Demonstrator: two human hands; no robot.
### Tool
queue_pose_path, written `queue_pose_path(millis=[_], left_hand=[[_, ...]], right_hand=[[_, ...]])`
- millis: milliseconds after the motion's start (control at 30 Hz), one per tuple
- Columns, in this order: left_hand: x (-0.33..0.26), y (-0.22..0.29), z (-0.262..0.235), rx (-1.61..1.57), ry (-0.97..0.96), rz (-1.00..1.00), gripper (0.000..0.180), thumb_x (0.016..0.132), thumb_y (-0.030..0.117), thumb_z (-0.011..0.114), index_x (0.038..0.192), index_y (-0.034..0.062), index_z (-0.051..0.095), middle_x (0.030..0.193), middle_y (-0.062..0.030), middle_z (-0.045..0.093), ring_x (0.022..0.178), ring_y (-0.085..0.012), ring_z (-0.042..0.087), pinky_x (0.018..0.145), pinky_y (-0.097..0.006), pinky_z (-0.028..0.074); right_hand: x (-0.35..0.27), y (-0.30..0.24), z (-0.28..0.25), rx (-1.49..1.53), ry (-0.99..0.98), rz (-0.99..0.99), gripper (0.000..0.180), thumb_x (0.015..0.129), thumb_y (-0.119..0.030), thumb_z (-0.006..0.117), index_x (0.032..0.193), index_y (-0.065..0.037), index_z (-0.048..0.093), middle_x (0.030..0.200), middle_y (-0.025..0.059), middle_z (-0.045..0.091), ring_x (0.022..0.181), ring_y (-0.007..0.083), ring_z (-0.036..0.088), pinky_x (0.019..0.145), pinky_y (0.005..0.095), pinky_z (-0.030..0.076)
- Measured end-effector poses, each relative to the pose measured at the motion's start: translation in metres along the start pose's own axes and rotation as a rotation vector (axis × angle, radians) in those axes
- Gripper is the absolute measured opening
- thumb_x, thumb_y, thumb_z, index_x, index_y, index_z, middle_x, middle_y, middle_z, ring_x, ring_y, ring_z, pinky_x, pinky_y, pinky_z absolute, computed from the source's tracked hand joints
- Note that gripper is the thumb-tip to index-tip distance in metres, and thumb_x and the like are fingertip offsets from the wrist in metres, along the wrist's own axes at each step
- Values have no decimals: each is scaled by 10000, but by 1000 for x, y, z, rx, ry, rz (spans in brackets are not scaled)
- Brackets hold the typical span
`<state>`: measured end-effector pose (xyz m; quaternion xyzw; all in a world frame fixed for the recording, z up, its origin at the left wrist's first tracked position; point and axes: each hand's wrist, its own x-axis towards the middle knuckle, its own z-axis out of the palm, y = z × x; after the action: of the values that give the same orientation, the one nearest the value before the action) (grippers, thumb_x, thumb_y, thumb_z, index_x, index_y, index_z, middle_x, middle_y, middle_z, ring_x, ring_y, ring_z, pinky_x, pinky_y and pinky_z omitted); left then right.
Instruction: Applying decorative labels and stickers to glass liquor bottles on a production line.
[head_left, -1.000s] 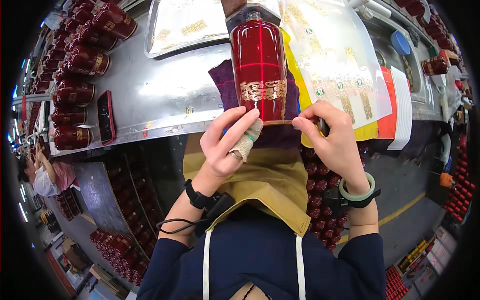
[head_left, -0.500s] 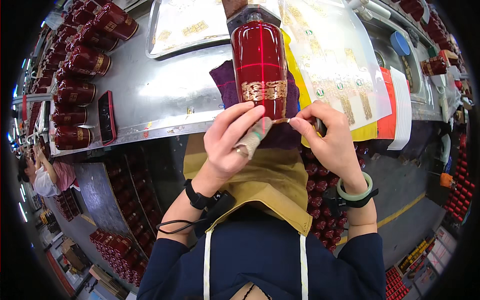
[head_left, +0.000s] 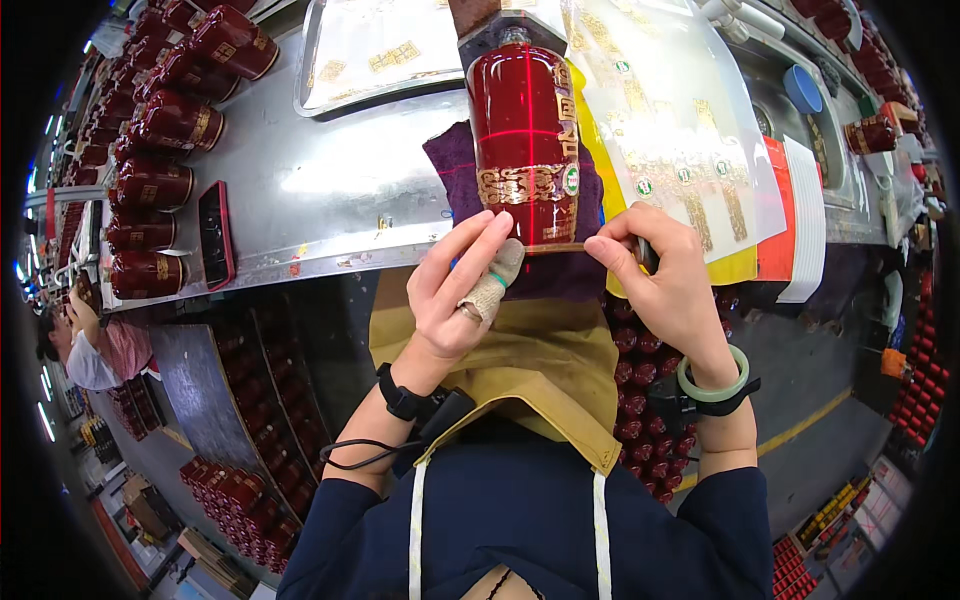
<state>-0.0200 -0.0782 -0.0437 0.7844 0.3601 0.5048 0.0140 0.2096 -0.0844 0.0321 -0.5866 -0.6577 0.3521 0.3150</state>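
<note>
A glossy dark-red bottle [head_left: 520, 115] lies on a purple cloth [head_left: 455, 165], its neck pointing away from me and its base near the table's front edge. Gold ornament and a round green-and-white sticker show on its side. My left hand [head_left: 458, 285] grips the left of the base, fingers on top and the cloth-covered thumb against the end. A thin gold strip [head_left: 555, 247] runs along the base edge. At its right end, my right hand [head_left: 660, 262] pinches with thumb and forefinger. A dark object, partly hidden, sits in the right palm.
Translucent sheets of gold decals [head_left: 690, 150] lie at the right. A tray [head_left: 350, 60] with gold pieces stands at the back left. Several red bottles [head_left: 150, 185] line the table's left side, near a phone-like dark object [head_left: 215, 235]. A blue cup [head_left: 802, 88] stands far right.
The bottle has turned about its length, bringing gold characters and the green sticker into sight on its right side. More gold strip now shows along the base; my left hand has shifted slightly left.
</note>
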Motion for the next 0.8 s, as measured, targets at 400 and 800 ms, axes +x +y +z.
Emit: queue_pose_path(millis=[400, 800], left_hand=[[14, 6, 10, -72, 97, -78, 336, 754, -63, 873, 1061, -75, 736, 1181, -177, 736, 1012, -347, 741, 808, -372, 649], [-10, 12, 7, -289, 116, -452, 364, 764, -137, 838, 1112, -75, 753, 1306, -233, 687, 1148, -310, 704, 912, -361, 660]], right_hand=[[-1, -1, 4, 36, 3, -6, 190, 924, -153, 783, 871, 4, 690, 761, 105, 646, 638, 225, 571, 619, 354, 450], [-3, -29, 3, 117, -25, -131, 162, 874, -95, 820, 864, -2, 687, 747, 94, 599, 642, 231, 563, 608, 354, 441]])
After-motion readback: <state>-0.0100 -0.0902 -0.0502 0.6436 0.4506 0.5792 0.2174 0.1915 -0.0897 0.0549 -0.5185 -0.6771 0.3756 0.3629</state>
